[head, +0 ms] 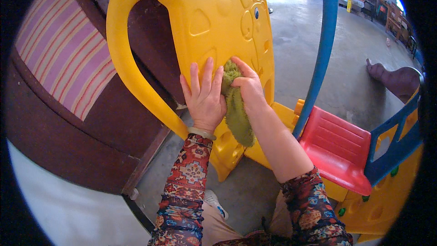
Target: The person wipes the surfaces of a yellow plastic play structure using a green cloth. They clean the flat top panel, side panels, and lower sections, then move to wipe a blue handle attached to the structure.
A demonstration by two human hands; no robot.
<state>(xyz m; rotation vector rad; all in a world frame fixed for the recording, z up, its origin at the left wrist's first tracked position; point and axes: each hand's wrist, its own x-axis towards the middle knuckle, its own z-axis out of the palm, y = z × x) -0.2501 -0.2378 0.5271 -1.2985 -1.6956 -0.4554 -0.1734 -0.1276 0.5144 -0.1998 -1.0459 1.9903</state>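
Note:
A yellow plastic play-set panel (218,37), moulded with an animal face, stands upright before me. My left hand (207,97) rests flat against its lower part with the fingers spread and holds nothing. Beside it, my right hand (251,85) grips a fuzzy green cloth (239,116) and presses its upper end on the panel. The cloth's lower end hangs down below my wrist. A curved yellow handle loop (119,51) joins the panel on the left.
On the right are a blue pole (322,51), a red plastic swing seat (336,143) and a blue frame (392,143). A dark wooden door or cabinet (102,136) with striped fabric (68,48) stands left. A purple-brown plastic piece (392,75) lies on the concrete floor (293,41).

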